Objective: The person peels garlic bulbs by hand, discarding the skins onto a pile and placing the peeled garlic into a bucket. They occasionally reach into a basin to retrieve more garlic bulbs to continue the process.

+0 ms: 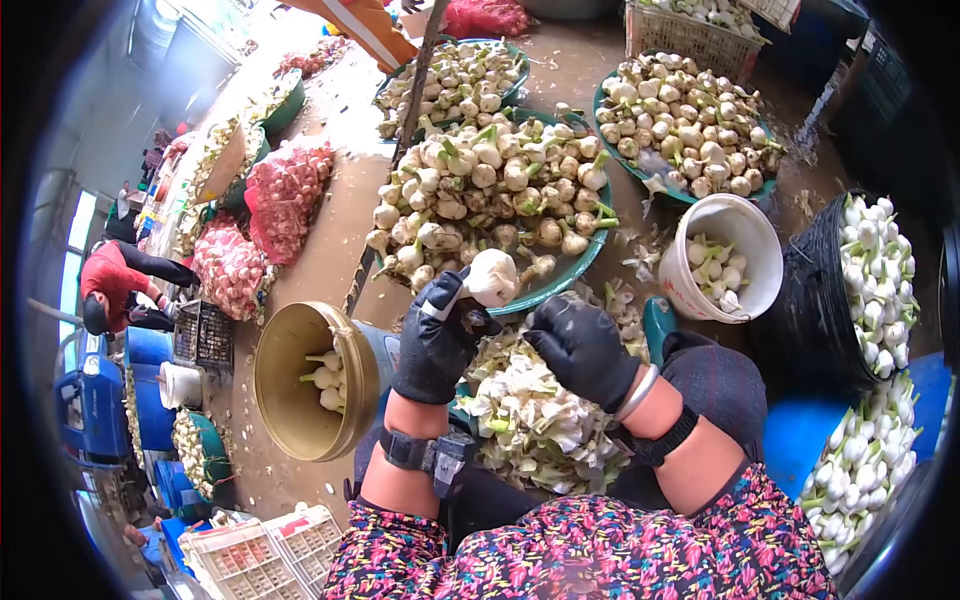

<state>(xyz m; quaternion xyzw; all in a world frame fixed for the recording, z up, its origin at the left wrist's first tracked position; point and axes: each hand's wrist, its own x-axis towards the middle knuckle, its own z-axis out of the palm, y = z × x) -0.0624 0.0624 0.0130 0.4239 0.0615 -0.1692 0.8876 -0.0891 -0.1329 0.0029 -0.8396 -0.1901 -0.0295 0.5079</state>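
Pinching a garlic bulb (491,278), the left hand (436,335) nears the curled right hand (583,350).

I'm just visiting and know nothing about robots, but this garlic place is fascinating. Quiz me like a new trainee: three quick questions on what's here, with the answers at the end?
1. What does the left hand hold?
a) a brush
b) a garlic bulb
c) a sack

2. True or false: the white bucket has nothing in it.

3. Fill in the colour: the heaped basin nearest the left hand is ____.

Key: 1 b; 2 false, pale bulbs lie inside; 3 green.
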